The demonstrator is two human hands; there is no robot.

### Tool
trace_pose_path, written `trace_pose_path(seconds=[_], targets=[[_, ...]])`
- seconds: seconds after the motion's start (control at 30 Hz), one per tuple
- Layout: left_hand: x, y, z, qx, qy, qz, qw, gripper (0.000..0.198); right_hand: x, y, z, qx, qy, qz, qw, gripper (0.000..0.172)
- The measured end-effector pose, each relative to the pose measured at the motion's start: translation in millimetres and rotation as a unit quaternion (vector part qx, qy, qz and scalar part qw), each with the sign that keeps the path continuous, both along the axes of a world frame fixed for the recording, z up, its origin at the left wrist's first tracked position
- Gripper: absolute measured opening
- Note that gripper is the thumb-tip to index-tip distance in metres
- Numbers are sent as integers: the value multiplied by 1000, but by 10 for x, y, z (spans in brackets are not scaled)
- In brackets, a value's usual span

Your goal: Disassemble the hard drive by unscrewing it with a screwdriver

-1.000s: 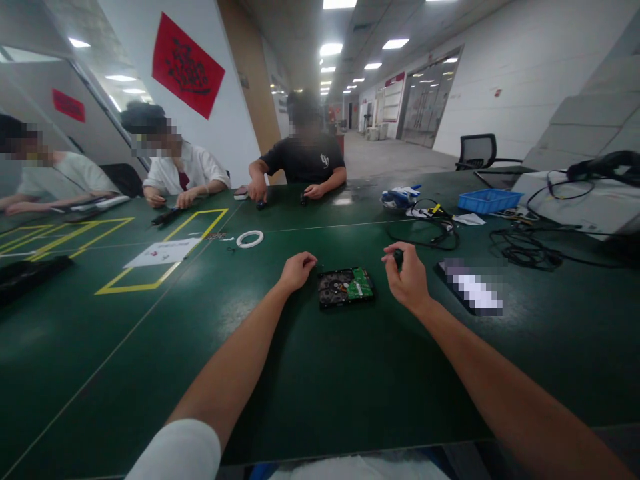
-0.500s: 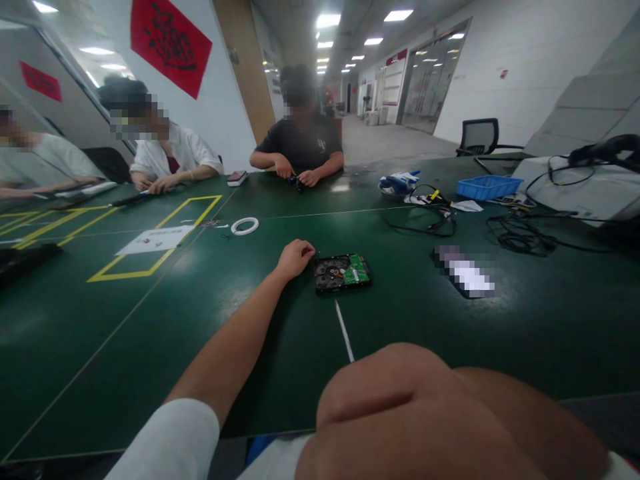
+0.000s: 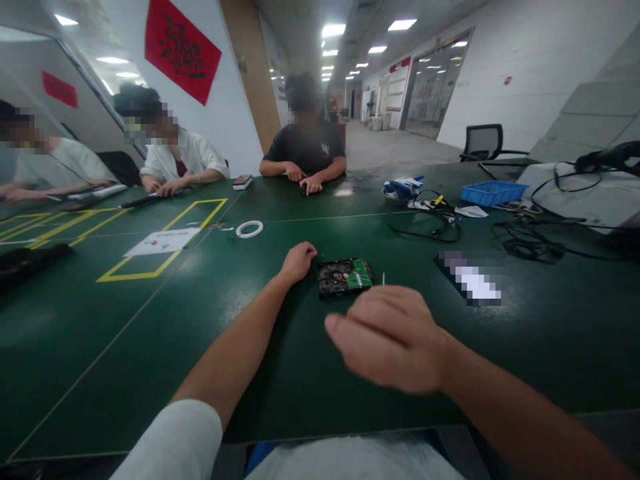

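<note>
The hard drive lies flat on the green worktop at the centre of the frame, with its green circuit board facing up. The right hand, below and right of centre, is closed around a thin-shafted tool; the left hand is curled just left of the drive, and whether it grips anything cannot be determined

Head view, forward and down
</note>
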State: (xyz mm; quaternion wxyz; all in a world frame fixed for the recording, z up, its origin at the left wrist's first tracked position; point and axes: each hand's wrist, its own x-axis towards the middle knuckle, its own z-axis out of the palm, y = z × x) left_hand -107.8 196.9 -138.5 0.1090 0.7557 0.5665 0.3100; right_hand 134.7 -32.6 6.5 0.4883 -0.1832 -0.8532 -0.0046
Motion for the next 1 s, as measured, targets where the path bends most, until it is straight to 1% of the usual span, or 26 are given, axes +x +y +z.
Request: trace_pose_path(seconds=[0.03, 0.07, 0.1, 0.13, 0.2, 0.27, 0.37, 0.43, 0.5, 0.57, 0.63, 0.7, 0.77, 0.83, 0.9, 1.0], targets=[[0, -2, 0, -3, -7, 1, 1000, 12, 29, 248, -85, 36, -6, -47, 998, 22], [0, -5, 0, -7, -13, 2, 1000, 11, 76, 486, -189, 45, 14, -110, 993, 21], [0, -9, -2, -12, -21, 0, 1000, 10, 137, 701, -306, 32, 28, -171, 984, 19], [-1, -14, -7, -16, -29, -5, 999, 8, 207, 882, -427, 18, 30, -213, 977, 18], [-8, -23, -20, -21, -51, -24, 998, 7, 345, 1128, -647, -7, -5, -237, 972, 17], [-20, -31, -26, -25, -85, -43, 995, 10, 446, 1244, -800, -25, -6, -250, 968, 17], [-34, -41, 24, -9, -141, -46, 989, 11, 501, 1295, -896, -41, 14, -269, 962, 17], [-5, -53, 120, 15, -177, -38, 983, 11, 493, 1309, -913, -54, 1, -268, 962, 18], [83, -85, 259, 32, -211, -48, 976, 11, 468, 1319, -925, -65, -16, -257, 964, 18], [237, -151, 409, 37, -239, -93, 966, 13, 437, 1321, -940, -74, -30, -245, 966, 18], [430, -254, 535, 20, -262, -168, 950, 16, 404, 1308, -956, -82, -36, -235, 968, 19], [618, -378, 615, -17, -268, -243, 932, 18, 378, 1287, -970, -91, -38, -227, 969, 20], [761, -491, 649, -53, -280, -292, 913, 19, 364, 1265, -976, -99, -44, -218, 970, 20], [842, -568, 654, -78, -305, -311, 897, 19, 363, 1252, -975, -101, -46, -210, 971, 20], [869, -608, 651, -89, -329, -312, 887, 21, 372, 1247, -967, -98, -41, -206, 973, 20], [862, -625, 657, -92, -336, -303, 887, 22, 386, 1249, -953, -93, -33, -205, 974, 19]])
